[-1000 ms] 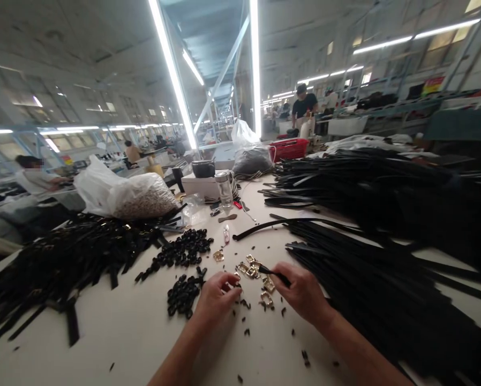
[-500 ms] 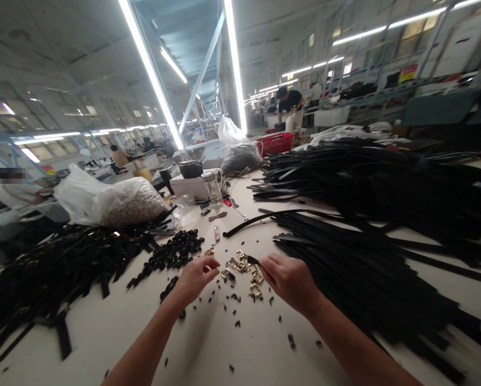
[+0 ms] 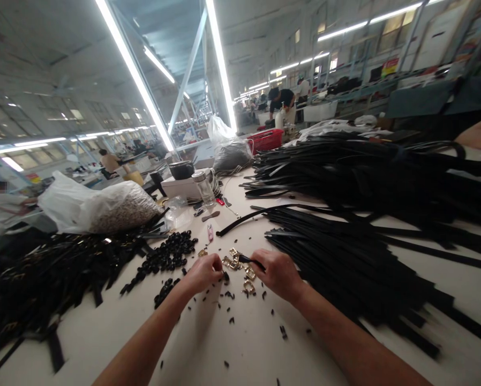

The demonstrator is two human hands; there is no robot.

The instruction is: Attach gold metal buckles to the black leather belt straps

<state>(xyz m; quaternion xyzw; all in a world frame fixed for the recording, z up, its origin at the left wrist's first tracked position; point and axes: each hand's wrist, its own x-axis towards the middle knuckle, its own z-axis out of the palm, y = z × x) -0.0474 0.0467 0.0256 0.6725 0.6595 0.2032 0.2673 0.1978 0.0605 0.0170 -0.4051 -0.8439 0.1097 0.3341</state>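
Observation:
My right hand (image 3: 278, 272) is closed around a black strap (image 3: 246, 259), whose end pokes out to the left over a small pile of gold buckles (image 3: 248, 273). At the left edge of that pile, my left hand (image 3: 204, 274) has thumb and fingertips pinched together on the tabletop. What lies between those fingertips is hidden; a small black piece (image 3: 226, 276) shows right beside them. Several tiny black bits (image 3: 231, 320) are scattered on the table in front of both hands. Black rings or loops (image 3: 172, 249) lie heaped just beyond my left hand.
Long black straps (image 3: 361, 268) cover the right side. Buckled straps (image 3: 64, 268) pile up at left, below a clear bag (image 3: 112, 206) of small parts. Farther back stand a glass jar (image 3: 203, 188), pink snips (image 3: 210, 232) and a red basket (image 3: 267, 140). Another person's arm (image 3: 479, 133) shows at right.
My left hand has moved in to the buckle pile, and its fingers have closed into a pinch. My right hand still holds the strap, with more of its end showing. The view has shifted slightly.

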